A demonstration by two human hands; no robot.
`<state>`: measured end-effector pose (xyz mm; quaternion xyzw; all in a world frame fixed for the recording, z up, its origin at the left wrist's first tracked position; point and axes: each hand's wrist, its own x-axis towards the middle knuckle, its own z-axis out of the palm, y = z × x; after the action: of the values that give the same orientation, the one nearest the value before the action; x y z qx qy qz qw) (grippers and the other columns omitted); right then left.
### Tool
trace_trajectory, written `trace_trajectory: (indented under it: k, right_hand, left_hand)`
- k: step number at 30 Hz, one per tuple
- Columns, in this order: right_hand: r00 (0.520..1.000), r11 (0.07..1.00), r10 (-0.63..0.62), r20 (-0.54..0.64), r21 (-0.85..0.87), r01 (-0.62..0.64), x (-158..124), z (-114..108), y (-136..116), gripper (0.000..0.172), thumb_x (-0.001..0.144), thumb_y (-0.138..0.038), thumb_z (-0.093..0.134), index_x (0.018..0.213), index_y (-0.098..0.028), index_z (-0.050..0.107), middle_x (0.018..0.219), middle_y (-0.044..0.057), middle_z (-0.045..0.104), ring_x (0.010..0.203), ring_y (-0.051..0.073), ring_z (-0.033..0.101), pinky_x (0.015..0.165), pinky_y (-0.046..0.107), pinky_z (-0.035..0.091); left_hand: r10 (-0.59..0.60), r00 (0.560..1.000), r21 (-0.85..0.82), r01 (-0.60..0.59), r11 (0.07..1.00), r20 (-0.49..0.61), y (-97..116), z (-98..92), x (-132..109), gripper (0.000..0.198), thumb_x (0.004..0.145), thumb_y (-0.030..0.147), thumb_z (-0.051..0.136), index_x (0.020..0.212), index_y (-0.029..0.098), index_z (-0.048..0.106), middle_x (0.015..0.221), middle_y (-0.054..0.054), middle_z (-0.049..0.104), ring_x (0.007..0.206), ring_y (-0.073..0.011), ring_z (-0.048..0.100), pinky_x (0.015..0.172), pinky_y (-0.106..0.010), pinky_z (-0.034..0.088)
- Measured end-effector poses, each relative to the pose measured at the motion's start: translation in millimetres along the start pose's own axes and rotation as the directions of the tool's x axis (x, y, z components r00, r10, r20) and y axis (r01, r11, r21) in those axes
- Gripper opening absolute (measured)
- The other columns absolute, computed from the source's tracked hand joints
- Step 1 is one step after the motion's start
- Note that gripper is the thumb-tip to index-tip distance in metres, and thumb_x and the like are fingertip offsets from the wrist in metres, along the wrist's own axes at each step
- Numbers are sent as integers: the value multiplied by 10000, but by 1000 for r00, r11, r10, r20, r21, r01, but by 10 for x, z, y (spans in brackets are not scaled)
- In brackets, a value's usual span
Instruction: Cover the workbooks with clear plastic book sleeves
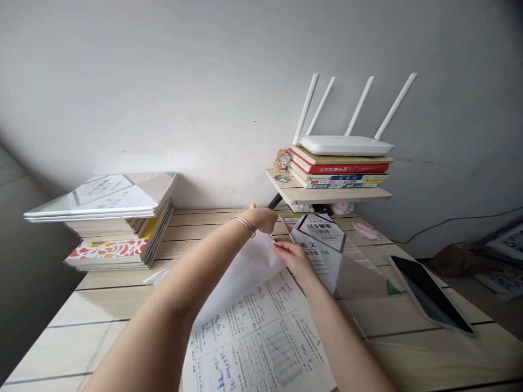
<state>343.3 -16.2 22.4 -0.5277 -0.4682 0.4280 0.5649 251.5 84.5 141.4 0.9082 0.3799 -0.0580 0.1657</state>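
A white, slightly see-through sheet lies at a slant over printed pages marked with blue handwriting. My right hand pinches the sheet's right edge between thumb and fingers. Just beyond it, my left hand, with a silver bracelet at the wrist, is closed at the sheet's far edge. Its fingertips are turned away, so what they hold is hidden. My left forearm crosses above the sheet and covers part of it. Right of my right hand lies a workbook in a clear cover.
Stacked books stand at the table's back left, topped by covered workbooks. At the back right, a small raised shelf carries books and a white router. A dark-screened tablet lies near the right edge.
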Motion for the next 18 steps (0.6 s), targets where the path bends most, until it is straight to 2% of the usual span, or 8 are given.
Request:
trace_trajectory:
  k: [4,7,9,11,13,15,18]
  right_hand:
    - [999,999,23,-29,42,-22,-7,18,33,376,580,-534,723,669,-173,668,653,21,630,629,167,511,589,280,363]
    - [996,1000,0,-87,26,2,24,44,89,353,599,-510,701,675,-168,657,635,7,620,623,156,498,600,278,368]
    - [986,1000,-29,-163,4,30,58,55,134,314,595,-473,690,667,-171,645,646,6,622,646,164,504,610,280,376]
    - [973,999,-40,-226,-21,36,91,54,183,261,588,-425,679,647,-176,629,629,7,613,659,176,511,604,285,376]
    - [969,999,-32,-246,-38,23,114,44,228,202,585,-374,665,642,-185,622,599,8,599,660,187,519,589,289,375]
    - [971,999,-25,-237,-45,15,125,28,261,161,583,-344,650,656,-203,625,585,9,594,658,197,532,574,290,380]
    - [977,998,-31,-213,-61,18,126,9,274,136,577,-353,638,620,-229,605,554,4,582,622,195,531,541,286,377]
  left_hand:
    - [22,999,197,-27,980,32,40,46,-52,267,634,44,621,848,184,699,936,-114,699,1015,-303,576,971,-611,271]
    - [69,997,289,-62,955,-14,132,134,-140,264,675,49,602,902,143,699,969,-142,688,1010,-280,572,1001,-581,240]
    - [142,979,367,-78,927,-150,204,248,-216,254,740,60,551,934,125,701,1004,-157,671,1056,-273,536,1037,-572,175]
    - [205,924,445,-42,895,-324,268,398,-278,264,808,87,485,948,117,708,1007,-153,660,1060,-270,515,1058,-558,144]
    - [237,867,492,11,870,-439,312,547,-305,285,847,121,450,957,107,713,1000,-147,651,1024,-269,516,1065,-543,154]
    - [255,855,518,19,855,-452,334,656,-297,291,860,145,451,985,107,711,1026,-142,640,1017,-269,505,1069,-526,161]
    - [269,877,551,-5,834,-398,347,708,-253,269,855,178,489,985,147,722,1053,-120,636,1049,-266,464,1056,-491,191]
